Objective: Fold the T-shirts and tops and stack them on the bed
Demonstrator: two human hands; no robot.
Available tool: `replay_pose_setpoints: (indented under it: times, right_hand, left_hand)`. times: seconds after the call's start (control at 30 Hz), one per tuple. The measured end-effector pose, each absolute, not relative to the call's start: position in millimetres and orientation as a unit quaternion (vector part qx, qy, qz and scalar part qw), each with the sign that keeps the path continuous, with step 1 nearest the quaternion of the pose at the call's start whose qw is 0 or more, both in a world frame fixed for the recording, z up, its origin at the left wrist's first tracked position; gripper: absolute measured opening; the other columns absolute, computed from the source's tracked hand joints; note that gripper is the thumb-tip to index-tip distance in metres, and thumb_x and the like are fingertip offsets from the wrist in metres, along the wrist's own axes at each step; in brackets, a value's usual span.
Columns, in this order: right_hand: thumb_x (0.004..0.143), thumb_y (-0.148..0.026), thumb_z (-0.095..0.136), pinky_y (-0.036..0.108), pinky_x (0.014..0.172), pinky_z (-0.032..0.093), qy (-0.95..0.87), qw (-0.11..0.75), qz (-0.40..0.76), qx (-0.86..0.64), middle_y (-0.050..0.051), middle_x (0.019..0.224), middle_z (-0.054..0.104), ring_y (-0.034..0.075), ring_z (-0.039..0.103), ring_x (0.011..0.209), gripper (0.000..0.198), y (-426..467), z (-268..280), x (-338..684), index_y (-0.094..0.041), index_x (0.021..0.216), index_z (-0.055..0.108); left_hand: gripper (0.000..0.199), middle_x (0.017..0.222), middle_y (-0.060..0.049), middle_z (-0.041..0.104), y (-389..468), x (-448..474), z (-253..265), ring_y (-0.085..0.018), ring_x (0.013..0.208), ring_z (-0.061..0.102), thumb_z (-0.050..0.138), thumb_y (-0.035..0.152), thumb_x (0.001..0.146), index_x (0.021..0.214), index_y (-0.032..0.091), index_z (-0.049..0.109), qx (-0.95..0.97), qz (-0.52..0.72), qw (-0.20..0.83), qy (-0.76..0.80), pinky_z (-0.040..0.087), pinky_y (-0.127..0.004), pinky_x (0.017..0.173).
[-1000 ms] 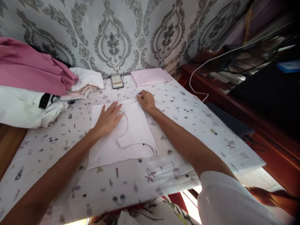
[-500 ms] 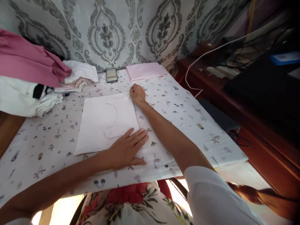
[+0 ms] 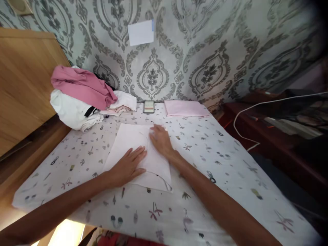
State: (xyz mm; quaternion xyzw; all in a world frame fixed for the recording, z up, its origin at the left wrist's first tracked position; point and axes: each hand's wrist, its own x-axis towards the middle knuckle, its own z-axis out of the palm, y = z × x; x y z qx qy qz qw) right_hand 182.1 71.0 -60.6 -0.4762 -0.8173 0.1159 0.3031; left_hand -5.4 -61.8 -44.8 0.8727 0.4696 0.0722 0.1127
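A white folded cloth (image 3: 129, 136), which looks like a garment, lies on the patterned sheet in front of me. My left hand (image 3: 128, 166) rests flat on its lower middle, palm down with the fingers spread. Higher up on the right, my right hand (image 3: 162, 140) lies over the upper right part of the cloth. Its fingers are stretched out and slightly blurred. At the cloth's lower right corner the layers sit unevenly, with a curved edge showing. Neither hand grips anything that I can see.
Behind on the left is a heap of clothes with a pink garment (image 3: 84, 85) on top. A small framed item (image 3: 148, 107) and a folded pink cloth (image 3: 186, 108) lie by the patterned wall. To the right, a white cable (image 3: 237, 119) hangs by dark red furniture (image 3: 266, 133).
My view has tilted up and turned left. My left hand has moved from the cloth's lower right edge onto its middle. The right hand's fingers, earlier bent at the top corner, are now stretched out.
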Motion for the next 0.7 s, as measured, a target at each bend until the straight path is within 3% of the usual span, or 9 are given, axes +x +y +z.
replay_pose_setpoints:
  times: [0.13,0.3,0.37,0.47,0.57,0.63,0.7]
  right_hand:
    - [0.101,-0.038,0.04,0.05,0.118,0.027,-0.888,0.182,0.126,-0.404,0.021,0.155,0.04,0.03,0.034,0.146,0.05,10.4,-62.5,163.6,-0.01,0.141,0.051]
    - [0.104,-0.042,0.033,0.053,0.121,0.024,-0.896,0.146,0.116,-0.402,0.023,0.157,0.036,0.031,0.029,0.149,0.057,-20.6,-66.1,166.1,-0.006,0.145,0.047]
    - [0.102,-0.041,0.039,0.054,0.12,0.026,-0.9,0.15,0.108,-0.395,0.024,0.156,0.037,0.032,0.029,0.148,0.055,-27.6,-65.0,164.4,-0.006,0.144,0.048]
    - [0.099,-0.039,0.049,0.057,0.117,0.031,-0.917,0.166,0.09,-0.35,0.024,0.154,0.04,0.034,0.031,0.147,0.052,-44.4,-57.9,147.1,-0.009,0.142,0.05]
    - [0.094,-0.039,0.06,0.054,0.106,0.044,-0.94,0.165,0.078,-0.289,0.024,0.144,0.051,0.036,0.047,0.134,0.049,-63.2,-44.9,113.8,-0.01,0.133,0.056]
    - [0.092,-0.041,0.063,0.048,0.089,0.054,-0.952,0.137,0.077,-0.264,0.021,0.124,0.063,0.033,0.059,0.114,0.042,-71.5,-35.5,90.3,-0.011,0.12,0.06]
    - [0.092,-0.041,0.062,0.043,0.073,0.056,-0.959,0.102,0.075,-0.255,0.016,0.106,0.066,0.03,0.062,0.097,0.036,-75.6,-27.6,71.8,-0.012,0.112,0.061]
  left_hand:
    - [0.069,0.162,-0.013,0.028,-74.1,-23.0,-58.6,-0.024,0.152,0.02,0.032,0.055,0.102,0.159,0.019,0.018,0.879,0.049,0.066,0.47,0.013,-0.047,0.126]
    - [0.069,0.164,-0.012,0.026,-93.9,-43.1,-60.4,-0.024,0.152,0.022,0.037,0.054,0.101,0.158,0.019,0.021,0.885,0.058,0.061,0.457,0.015,-0.046,0.126]
    - [0.062,0.162,-0.009,0.033,-89.1,-57.6,-55.7,-0.023,0.149,0.029,0.037,0.052,0.102,0.156,0.022,0.028,0.877,0.077,0.091,0.465,0.019,-0.045,0.125]
    - [0.046,0.145,-0.008,0.056,-52.9,-84.6,-41.1,-0.024,0.133,0.051,0.033,0.044,0.103,0.139,0.024,0.052,0.817,0.156,0.14,0.537,0.039,-0.041,0.113]
    - [0.035,0.124,-0.011,0.066,12.2,-108.6,-24.7,-0.024,0.114,0.061,0.041,0.036,0.097,0.12,0.018,0.061,0.737,0.224,0.159,0.617,0.048,-0.035,0.097]
    - [0.028,0.115,-0.01,0.067,57.5,-118.2,-19.3,-0.023,0.105,0.062,0.051,0.028,0.089,0.111,0.017,0.063,0.669,0.212,0.157,0.695,0.047,-0.032,0.093]
    - [0.024,0.1,-0.008,0.068,93.7,-122.1,-20.0,-0.024,0.098,0.062,0.056,0.026,0.082,0.104,0.017,0.063,0.644,0.206,0.163,0.718,0.047,-0.03,0.086]
